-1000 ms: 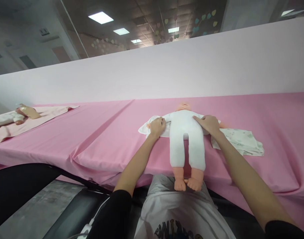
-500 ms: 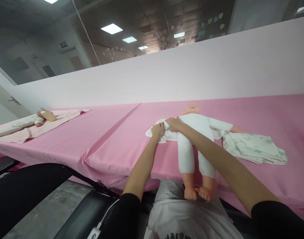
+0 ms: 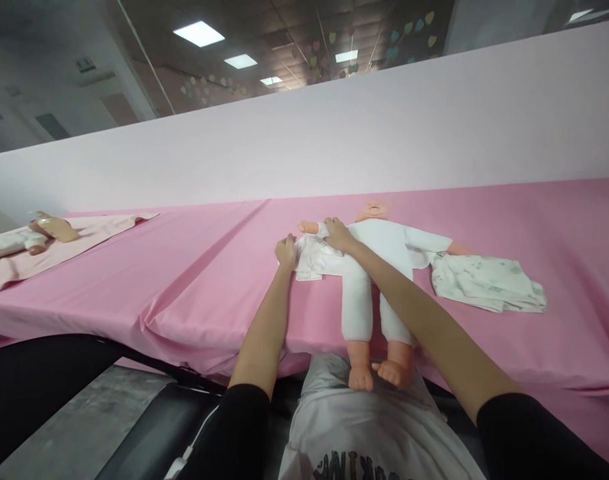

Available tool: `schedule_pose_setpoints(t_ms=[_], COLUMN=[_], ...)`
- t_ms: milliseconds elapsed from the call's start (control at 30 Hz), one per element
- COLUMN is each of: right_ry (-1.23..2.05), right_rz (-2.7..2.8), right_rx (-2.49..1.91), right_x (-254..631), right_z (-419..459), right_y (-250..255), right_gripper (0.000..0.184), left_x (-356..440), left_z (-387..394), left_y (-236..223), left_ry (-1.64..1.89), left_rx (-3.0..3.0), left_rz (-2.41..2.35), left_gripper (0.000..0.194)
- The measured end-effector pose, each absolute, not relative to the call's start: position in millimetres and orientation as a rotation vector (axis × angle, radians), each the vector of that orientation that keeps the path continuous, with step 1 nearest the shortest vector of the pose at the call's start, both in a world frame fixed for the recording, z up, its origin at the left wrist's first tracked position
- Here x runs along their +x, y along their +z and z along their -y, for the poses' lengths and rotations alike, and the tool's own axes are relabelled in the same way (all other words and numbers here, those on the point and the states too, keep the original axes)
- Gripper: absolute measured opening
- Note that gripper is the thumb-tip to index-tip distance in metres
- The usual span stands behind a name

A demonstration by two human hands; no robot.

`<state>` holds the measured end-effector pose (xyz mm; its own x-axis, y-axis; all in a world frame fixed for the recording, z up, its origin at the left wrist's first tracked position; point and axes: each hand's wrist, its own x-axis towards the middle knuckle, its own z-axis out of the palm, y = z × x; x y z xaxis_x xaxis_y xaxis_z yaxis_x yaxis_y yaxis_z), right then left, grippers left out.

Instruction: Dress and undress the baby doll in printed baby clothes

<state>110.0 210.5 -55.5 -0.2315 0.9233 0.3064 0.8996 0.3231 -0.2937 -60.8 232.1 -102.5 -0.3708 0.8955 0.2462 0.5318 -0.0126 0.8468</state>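
A baby doll (image 3: pixel 379 243) with a white cloth body lies on its back, its feet at the table's near edge. Spread beneath it is a thin white garment (image 3: pixel 314 260), probably a baby shirt, showing at both sides of the torso. My left hand (image 3: pixel 286 252) is closed on the garment's outer left edge. My right hand (image 3: pixel 338 235) is closed around the doll's arm on the left side, and the doll's small hand (image 3: pixel 308 227) sticks out beyond my fingers. Part of the garment runs under my right hand.
A folded patterned white cloth (image 3: pixel 489 283) lies right of the doll. Far left, a pale pink cloth (image 3: pixel 97 233) holds another doll (image 3: pixel 9 245) and a yellowish bottle (image 3: pixel 59 229). The pink-covered table (image 3: pixel 214 267) meets a white wall; black chairs (image 3: pixel 49 393) stand at lower left.
My left hand has moved outward to the left, drawing the garment's edge with it. The doll's hand now shows past my right hand. The view has shifted slightly.
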Motion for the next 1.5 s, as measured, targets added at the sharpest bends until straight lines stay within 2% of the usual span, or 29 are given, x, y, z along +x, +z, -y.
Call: schedule_pose_setpoints(t_ms=[100,200,300,467,733,800,967,1100,1200,1300,1500], right_ry=[0.171,0.199,0.155,0.124,0.129,0.122,0.067,0.047,0.016,-0.018,-0.046], right_rz=[2.103,2.119,2.169,2.224,2.240,2.242,2.272,2.323,2.353,2.360,2.347], right_rx=[-1.554,-1.523,-1.495,-1.500,-1.531,-1.522,-1.508,-1.512,-1.555,-1.574,-1.680], right_x=[114,116,116,115,114,114,113,110,107,104,98], right_z=[-214,-215,-216,-213,-212,-213,-209,-204,-203,-204,-209], right_y=[-53,-55,-57,-56,-56,-57,-59,-58,-60,-63,-67], right_gripper=[0.041,0.044,0.050,0.059,0.057,0.056,0.059,0.056,0.054,0.052,0.047], left_x=[-62,-58,-55,-52,-45,-45,-42,-38,-35,-30,-11], left_z=[-229,-227,-227,-226,-217,-216,-216,-213,-208,-201,-185], left_y=[-107,-110,-109,-106,-95,-90,-73,-61,-57,-56,-60], left_ry=[1.079,0.715,0.610,0.744,0.757,0.961,1.458,1.603,1.742,1.831,1.548], left_rx=[1.844,2.098,2.145,2.123,1.841,1.659,0.959,0.849,0.989,1.407,2.202], left_rz=[-2.080,-2.154,-2.140,-2.049,-2.144,-1.984,-1.155,-0.992,-1.073,-1.272,-1.833], left_gripper=[0.038,0.036,0.036,0.043,0.037,0.030,0.010,0.007,0.007,0.005,0.011])
